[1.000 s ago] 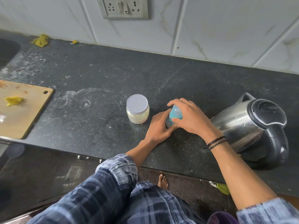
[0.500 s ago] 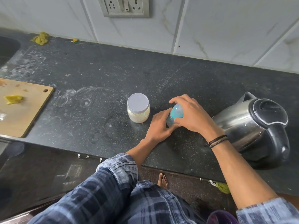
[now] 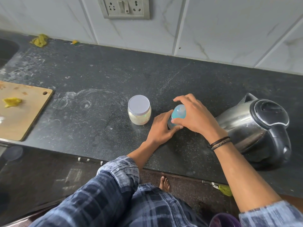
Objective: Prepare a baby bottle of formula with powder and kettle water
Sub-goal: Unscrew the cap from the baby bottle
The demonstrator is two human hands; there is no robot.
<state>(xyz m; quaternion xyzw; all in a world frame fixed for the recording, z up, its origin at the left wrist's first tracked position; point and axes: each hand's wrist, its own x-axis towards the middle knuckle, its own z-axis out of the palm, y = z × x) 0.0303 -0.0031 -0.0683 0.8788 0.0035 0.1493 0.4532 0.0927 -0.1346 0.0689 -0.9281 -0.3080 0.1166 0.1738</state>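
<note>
Blue-topped bottle (image 3: 178, 112) at the worktop's (image 3: 114, 76) front edge is seemingly being opened: left hand (image 3: 161, 126) gripping body, right hand (image 3: 195, 115) gripping top, lifting next.

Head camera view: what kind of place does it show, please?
Most likely a home kitchen. A dark stone counter runs below a tiled wall with a socket panel, and on it stand a steel electric kettle and a wooden cutting board.

No readable text anywhere
</note>
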